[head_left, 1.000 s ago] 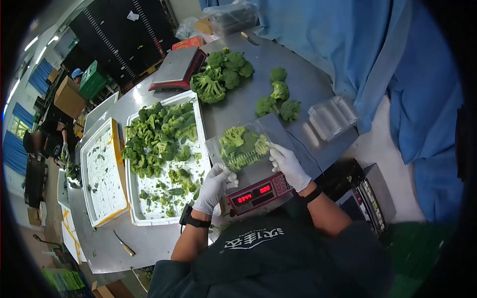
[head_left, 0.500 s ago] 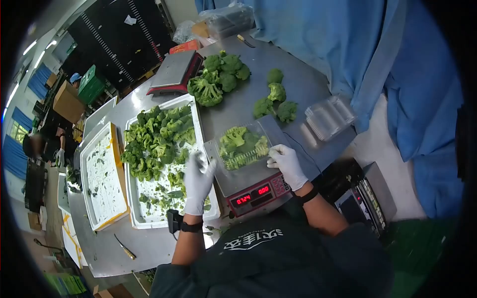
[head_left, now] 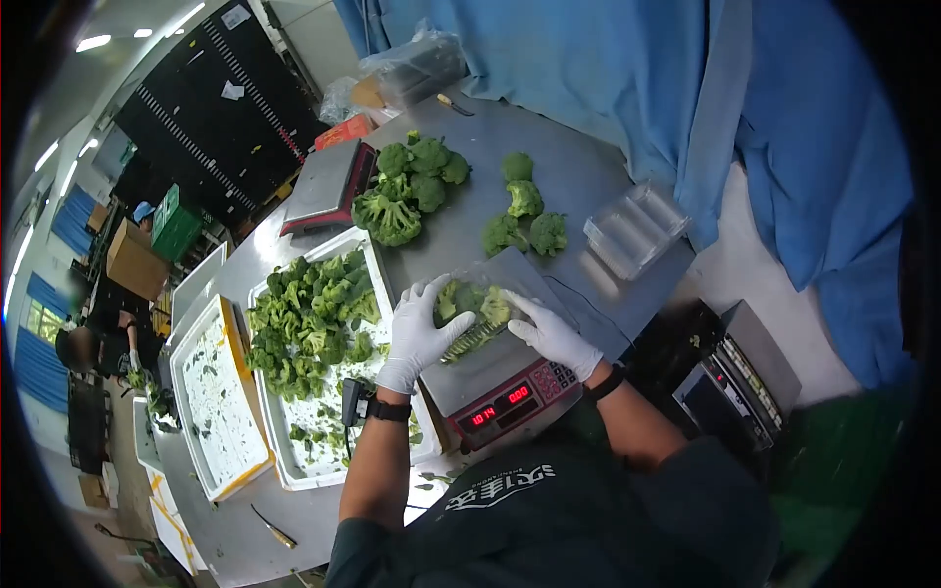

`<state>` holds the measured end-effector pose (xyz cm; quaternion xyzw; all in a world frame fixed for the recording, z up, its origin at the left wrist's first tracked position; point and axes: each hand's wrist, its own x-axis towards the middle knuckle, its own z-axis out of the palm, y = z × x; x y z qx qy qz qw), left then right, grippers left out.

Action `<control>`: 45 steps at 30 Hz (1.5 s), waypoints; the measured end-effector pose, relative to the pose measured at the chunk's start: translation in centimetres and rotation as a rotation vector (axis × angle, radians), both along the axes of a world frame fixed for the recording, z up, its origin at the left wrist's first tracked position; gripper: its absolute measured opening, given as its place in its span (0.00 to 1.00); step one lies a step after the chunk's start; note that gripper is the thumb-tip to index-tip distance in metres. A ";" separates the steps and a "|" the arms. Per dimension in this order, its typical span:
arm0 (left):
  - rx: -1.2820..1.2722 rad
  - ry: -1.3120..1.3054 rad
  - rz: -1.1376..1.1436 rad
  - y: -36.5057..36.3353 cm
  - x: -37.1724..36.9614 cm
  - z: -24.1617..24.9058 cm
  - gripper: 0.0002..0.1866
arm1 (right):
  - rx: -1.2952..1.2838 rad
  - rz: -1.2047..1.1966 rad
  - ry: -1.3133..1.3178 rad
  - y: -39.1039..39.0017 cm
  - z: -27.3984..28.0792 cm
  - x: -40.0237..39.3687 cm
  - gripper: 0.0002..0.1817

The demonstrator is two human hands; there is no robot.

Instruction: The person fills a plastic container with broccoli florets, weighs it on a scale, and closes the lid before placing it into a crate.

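Head view shows me a white-gloved left hand (head_left: 421, 338) and white-gloved right hand (head_left: 555, 338), fingers spread wide about a clear ribbed plastic box (head_left: 472, 341) of green broccoli pieces (head_left: 495, 308) toward the far edge of a red digital scale (head_left: 502, 405), seemingly closing it, which I judge next wants even pressure.

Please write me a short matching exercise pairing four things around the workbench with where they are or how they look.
Things:
1. Filled clear plastic container
2. Loose broccoli florets
3. Nearer digital scale
4. Empty clear plastic container

Places or states:
A. Showing lit red digits
B. Beside the blue curtain
C. Between left hand and right hand
D. Heaped in a white tray

Pairs: 1-C, 2-D, 3-A, 4-B.
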<state>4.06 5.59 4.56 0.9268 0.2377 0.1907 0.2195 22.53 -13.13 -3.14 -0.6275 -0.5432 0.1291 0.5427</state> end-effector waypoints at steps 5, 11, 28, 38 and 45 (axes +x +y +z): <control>-0.067 -0.012 -0.029 0.3 0.0 0.2 0.36 | -0.411 0.288 0.490 -0.9 2.4 2.1 0.34; -0.126 0.038 -0.020 1.0 -0.1 -0.3 0.34 | -0.366 0.322 0.567 -0.9 1.9 2.8 0.30; 0.206 0.160 -0.119 -1.0 -0.3 0.6 0.56 | -0.323 -0.193 0.319 1.1 1.9 -2.0 0.26; 0.263 0.332 -0.041 -2.6 -0.2 0.8 0.60 | -0.425 0.103 1.121 -2.4 3.1 -0.2 0.13; 0.286 0.273 -0.071 -2.1 -0.3 0.3 0.61 | -0.552 0.096 0.948 -0.2 1.5 -0.9 0.11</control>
